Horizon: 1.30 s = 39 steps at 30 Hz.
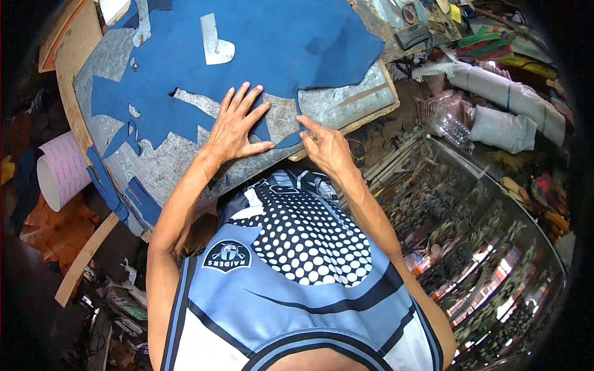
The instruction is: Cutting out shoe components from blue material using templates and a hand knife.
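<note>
A large blue leather-like sheet (pixel 272 43) with ragged, cut-out edges lies over a grey metal-topped work board (pixel 176 157). My left hand (pixel 235 127) rests palm down on the sheet's near part, fingers spread. Close to its right, my right hand (pixel 328 148) is at the board's near edge with its fingers curled in; what they hold, if anything, is hidden. A small curved blue piece (pixel 288 140) lies between the two hands, close to the right fingertips. Farther back on the sheet sits a whitish boot-shaped template (pixel 218 46).
Blue offcuts (pixel 106 188) hang at the board's left edge, near a roll of pale printed sheet (pixel 62 172). Another pale template (pixel 142 28) lies at the far left. White wrapped rolls (pixel 504 93) are at the right, above a glass-like panel (pixel 476 241). Tools crowd the far-right corner.
</note>
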Motion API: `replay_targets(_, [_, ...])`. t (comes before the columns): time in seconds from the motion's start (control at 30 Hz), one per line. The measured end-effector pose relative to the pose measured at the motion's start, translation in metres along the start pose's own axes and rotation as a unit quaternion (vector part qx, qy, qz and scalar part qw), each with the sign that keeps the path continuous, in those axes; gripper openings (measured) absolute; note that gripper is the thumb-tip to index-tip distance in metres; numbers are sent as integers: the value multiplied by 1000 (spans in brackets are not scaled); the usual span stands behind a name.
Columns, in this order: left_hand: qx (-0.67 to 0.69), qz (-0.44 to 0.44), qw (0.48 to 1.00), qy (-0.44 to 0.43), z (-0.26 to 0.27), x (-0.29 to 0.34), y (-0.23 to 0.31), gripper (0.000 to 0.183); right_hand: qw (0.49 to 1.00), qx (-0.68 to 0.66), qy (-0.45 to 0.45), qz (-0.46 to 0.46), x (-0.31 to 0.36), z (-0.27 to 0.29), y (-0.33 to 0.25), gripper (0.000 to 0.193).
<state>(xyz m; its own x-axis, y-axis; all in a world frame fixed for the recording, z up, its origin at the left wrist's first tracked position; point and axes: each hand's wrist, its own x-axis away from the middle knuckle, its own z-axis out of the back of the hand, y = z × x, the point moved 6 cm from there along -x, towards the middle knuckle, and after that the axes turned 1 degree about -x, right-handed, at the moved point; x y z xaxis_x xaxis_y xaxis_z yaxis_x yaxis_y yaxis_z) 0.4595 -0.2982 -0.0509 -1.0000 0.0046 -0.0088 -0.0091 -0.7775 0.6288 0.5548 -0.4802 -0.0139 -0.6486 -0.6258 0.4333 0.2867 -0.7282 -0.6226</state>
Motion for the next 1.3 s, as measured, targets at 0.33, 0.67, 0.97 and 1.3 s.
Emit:
replay_targets(0.33, [-18,-9,1000,9,-5,1,-3,75,866,-438,-1,-240,77,-27,10,35])
replay_targets(0.67, [-139,-219,948,-184,-5,-47,30,28,999,-39,-10,24,74,-43,-59,41])
replay_targets(0.97, [46,43,821,-568,-23,-129,42,113,979,92,181,14,-32,-54,-59,32])
replay_targets(1.3, [18,57,821,-567,-15,-128,48,119,977,110,185,-1,-37,-53,-63,33])
